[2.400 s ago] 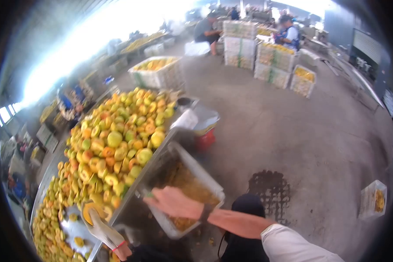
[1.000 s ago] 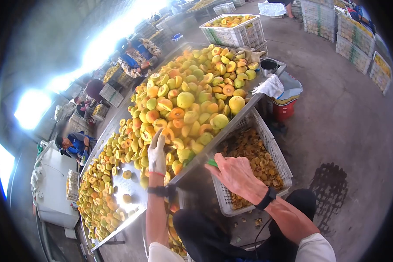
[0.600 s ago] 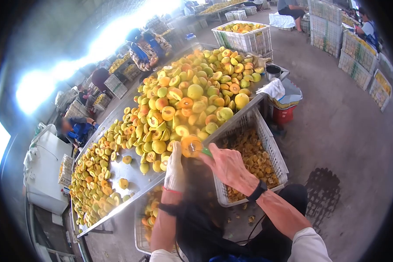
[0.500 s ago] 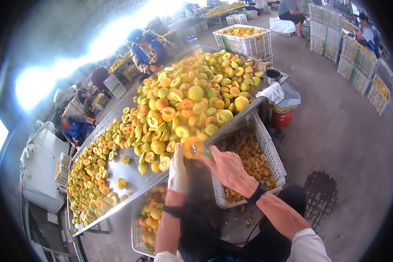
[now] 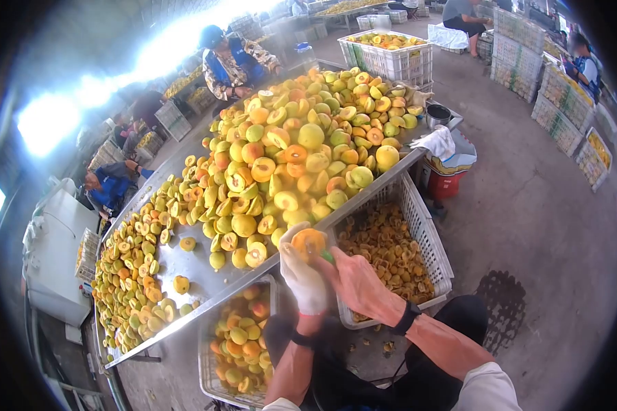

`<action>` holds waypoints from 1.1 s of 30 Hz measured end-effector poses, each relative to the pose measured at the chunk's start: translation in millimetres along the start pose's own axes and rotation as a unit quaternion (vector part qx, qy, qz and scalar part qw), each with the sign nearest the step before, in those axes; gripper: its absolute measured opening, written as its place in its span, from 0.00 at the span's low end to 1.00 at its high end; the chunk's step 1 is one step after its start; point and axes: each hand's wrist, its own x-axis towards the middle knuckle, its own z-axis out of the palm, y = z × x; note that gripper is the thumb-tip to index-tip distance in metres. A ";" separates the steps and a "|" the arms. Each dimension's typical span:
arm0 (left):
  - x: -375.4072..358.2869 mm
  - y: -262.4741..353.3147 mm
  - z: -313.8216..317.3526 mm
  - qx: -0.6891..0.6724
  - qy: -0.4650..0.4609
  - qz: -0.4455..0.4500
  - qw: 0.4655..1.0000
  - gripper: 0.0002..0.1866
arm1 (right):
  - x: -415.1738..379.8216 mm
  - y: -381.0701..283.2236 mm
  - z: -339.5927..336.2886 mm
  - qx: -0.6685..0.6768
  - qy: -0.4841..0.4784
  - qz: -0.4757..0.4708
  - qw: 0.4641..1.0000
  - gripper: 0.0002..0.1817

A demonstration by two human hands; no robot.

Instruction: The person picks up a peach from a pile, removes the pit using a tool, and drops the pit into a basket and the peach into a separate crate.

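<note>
In a white glove, my left hand (image 5: 304, 279) is closed around a halved yellow peach (image 5: 309, 242), its cut orange face turned up. My bare right hand (image 5: 365, 282) grips a small tool with a green handle (image 5: 328, 257) against the peach's right side; the tool's working end cannot be made out. Both hands are just off the near edge of a steel table (image 5: 199, 264). Heaped on that table are many peach halves (image 5: 281, 157). Below my right hand, a white crate (image 5: 428, 236) holds brown pits and scraps (image 5: 391, 250).
Another white crate (image 5: 206, 370) of peaches stands under the table, left of my legs. A metal cup (image 5: 437, 116) and a white cloth (image 5: 437, 142) sit at the table's right corner, above a red bucket (image 5: 445, 185). A person (image 5: 233, 65) works across the table. Stacked crates (image 5: 517, 51) stand at right.
Both hands have shifted slightly down, with the peach tilted differently. The tool's metal end, visible at the peach's centre before, is now out of sight. The camera view has shifted a little.
</note>
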 end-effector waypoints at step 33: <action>10.0 -42.1 -2.5 0.110 -0.097 0.098 0.984 0.23 | -11.3 24.0 -2.0 0.205 0.021 0.009 0.979 0.29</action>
